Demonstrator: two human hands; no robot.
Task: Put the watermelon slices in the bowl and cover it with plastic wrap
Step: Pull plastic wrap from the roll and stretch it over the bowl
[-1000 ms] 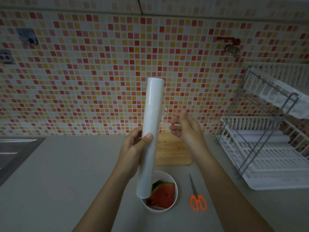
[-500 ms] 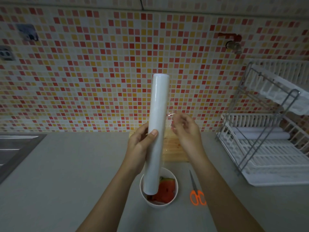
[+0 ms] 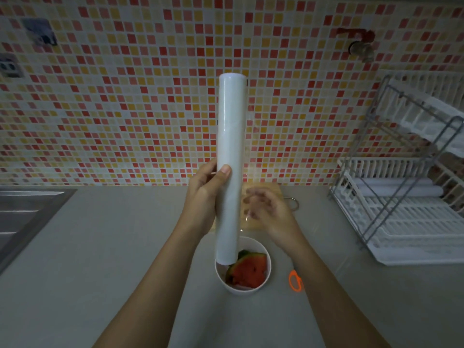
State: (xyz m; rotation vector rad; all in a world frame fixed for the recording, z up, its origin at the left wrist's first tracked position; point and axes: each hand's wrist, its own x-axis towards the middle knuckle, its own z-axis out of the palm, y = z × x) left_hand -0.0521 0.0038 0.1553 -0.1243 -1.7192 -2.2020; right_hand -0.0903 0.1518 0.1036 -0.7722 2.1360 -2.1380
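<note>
- No text, brand, number or sign can be read anywhere in the head view.
- The roll of plastic wrap (image 3: 229,146), upright at the centre, shows a plain white surface with no print that can be made out.
- The white bowl (image 3: 268,270), near and centre, bears no marking on its visible wall.
- A dark patch on the tiled wall (image 3: 39,32), far left, may be a sticker, but it is too blurred to read.

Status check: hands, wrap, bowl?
Left hand grips plastic wrap roll, upright, lower end above bowl. Right hand blurred beside roll, grip unclear. Watermelon slices in bowl, uncovered. Nothing blocking.
</note>
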